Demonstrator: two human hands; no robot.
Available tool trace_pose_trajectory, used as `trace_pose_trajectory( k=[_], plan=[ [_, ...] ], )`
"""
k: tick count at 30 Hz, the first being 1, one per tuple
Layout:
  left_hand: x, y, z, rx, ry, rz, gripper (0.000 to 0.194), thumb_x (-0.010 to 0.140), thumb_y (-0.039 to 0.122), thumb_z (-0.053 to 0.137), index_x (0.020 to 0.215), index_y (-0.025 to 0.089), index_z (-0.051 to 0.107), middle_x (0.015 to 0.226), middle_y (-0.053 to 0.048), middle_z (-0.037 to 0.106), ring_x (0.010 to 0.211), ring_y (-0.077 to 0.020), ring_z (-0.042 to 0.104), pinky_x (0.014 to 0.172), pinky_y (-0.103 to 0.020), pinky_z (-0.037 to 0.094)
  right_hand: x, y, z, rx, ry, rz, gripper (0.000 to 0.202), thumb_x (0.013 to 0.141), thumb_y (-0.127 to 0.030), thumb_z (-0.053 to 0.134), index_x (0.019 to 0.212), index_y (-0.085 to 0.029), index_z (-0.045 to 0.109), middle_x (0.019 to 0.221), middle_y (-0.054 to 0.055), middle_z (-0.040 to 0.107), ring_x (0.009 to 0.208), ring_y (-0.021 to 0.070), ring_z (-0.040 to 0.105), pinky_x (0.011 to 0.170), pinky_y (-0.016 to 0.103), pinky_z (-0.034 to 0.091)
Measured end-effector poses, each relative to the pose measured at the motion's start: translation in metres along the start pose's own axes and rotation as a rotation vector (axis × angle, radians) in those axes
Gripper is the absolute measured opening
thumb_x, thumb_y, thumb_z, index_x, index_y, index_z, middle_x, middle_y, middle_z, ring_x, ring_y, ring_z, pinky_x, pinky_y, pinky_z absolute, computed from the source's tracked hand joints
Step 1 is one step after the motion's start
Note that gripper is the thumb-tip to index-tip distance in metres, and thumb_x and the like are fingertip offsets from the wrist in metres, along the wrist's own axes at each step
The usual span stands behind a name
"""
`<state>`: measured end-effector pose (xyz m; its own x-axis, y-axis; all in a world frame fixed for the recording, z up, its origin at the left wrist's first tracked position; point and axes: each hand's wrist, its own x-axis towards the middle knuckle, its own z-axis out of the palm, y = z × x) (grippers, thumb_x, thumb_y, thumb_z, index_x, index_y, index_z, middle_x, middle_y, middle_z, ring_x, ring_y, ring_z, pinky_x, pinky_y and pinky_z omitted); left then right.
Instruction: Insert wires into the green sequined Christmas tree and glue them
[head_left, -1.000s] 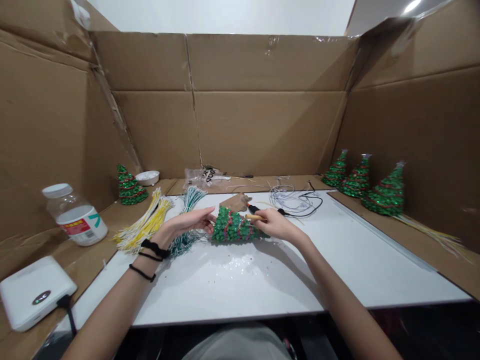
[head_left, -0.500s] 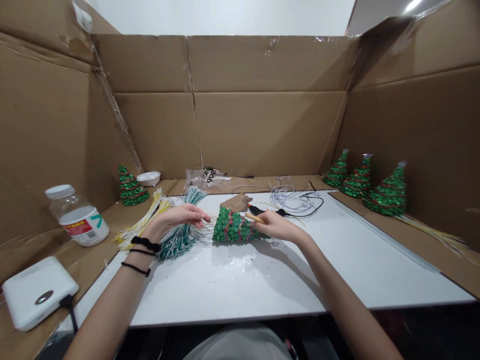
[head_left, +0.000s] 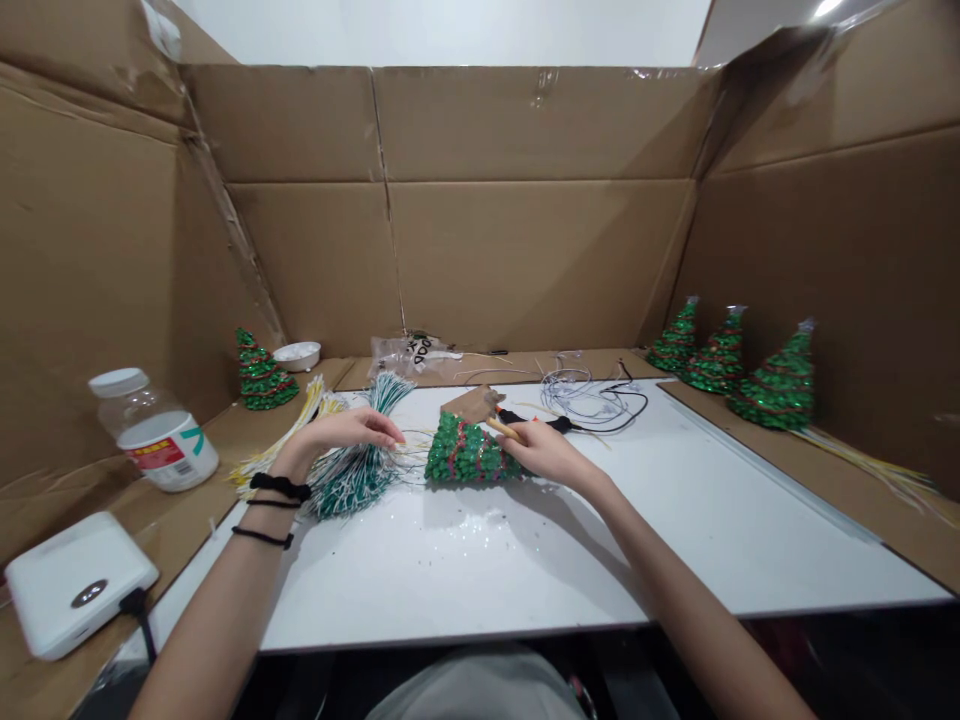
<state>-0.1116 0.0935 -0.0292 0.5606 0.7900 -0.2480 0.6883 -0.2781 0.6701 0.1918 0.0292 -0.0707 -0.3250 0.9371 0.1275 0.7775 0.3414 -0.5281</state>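
A small green sequined Christmas tree lies on its side on the white board, its tip to the right and thin wires coming out of its base. My right hand is closed around the tip end and also grips a wooden stick that points up and left. To the left of the base, my left hand is pinched at the wires, seemingly on a thin one. Below that hand lies a tied bundle of green and white wires. Glitter specks are scattered in front of the tree.
Three finished trees stand at the right, another tree at the left. A hot-tool-like black handle, a cardboard piece and coiled wire lie behind. A jar, white box and yellow-white wires are left.
My left hand has drawn back to the left, away from the tree's base. My right hand, the stick and the tree have hardly moved.
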Motion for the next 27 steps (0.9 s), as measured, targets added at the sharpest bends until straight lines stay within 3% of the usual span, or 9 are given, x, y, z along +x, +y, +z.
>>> trace_pose_trajectory(
  k=[9,17,21,27],
  plan=[
    [-0.003,0.031,0.027,0.053,-0.090,-0.019,0.029,0.075,0.043,0.052,0.074,0.016,0.063,0.061,0.001,0.056,0.064,-0.0141,0.051,0.063,-0.020,0.037,-0.003,-0.004,0.005,-0.191,0.070,-0.050,0.015,0.083,-0.024,0.040,0.071,-0.018,0.044,0.060,-0.001,0.048,0.053,0.0113,0.039,0.050,0.024,0.017],
    [0.020,0.028,0.060,-0.244,0.006,0.019,0.027,0.075,0.044,0.050,0.074,0.017,0.055,0.053,0.004,0.042,0.047,-0.0112,0.037,0.046,-0.023,0.030,-0.004,-0.007,0.011,-0.213,0.102,-0.079,0.011,0.084,-0.022,0.039,0.077,-0.019,0.047,0.063,-0.001,0.050,0.052,0.0115,0.039,0.050,0.024,0.016],
    [0.028,0.025,0.067,-0.234,0.083,0.004,0.026,0.073,0.042,0.050,0.068,0.016,0.054,0.050,0.006,0.032,0.043,-0.0087,0.027,0.040,-0.022,0.022,-0.003,-0.006,0.009,-0.192,0.134,-0.033,0.015,0.083,-0.021,0.040,0.070,-0.018,0.046,0.061,-0.001,0.049,0.053,0.0114,0.040,0.050,0.024,0.018],
    [0.034,0.020,0.072,-0.236,0.120,-0.013,0.023,0.070,0.036,0.048,0.073,0.014,0.056,0.049,0.006,0.032,0.041,-0.0077,0.026,0.039,-0.021,0.019,-0.002,-0.006,0.011,-0.331,0.173,0.039,0.012,0.083,-0.019,0.041,0.073,-0.018,0.049,0.064,0.002,0.054,0.054,0.0133,0.042,0.051,0.025,0.017]
  ],
)
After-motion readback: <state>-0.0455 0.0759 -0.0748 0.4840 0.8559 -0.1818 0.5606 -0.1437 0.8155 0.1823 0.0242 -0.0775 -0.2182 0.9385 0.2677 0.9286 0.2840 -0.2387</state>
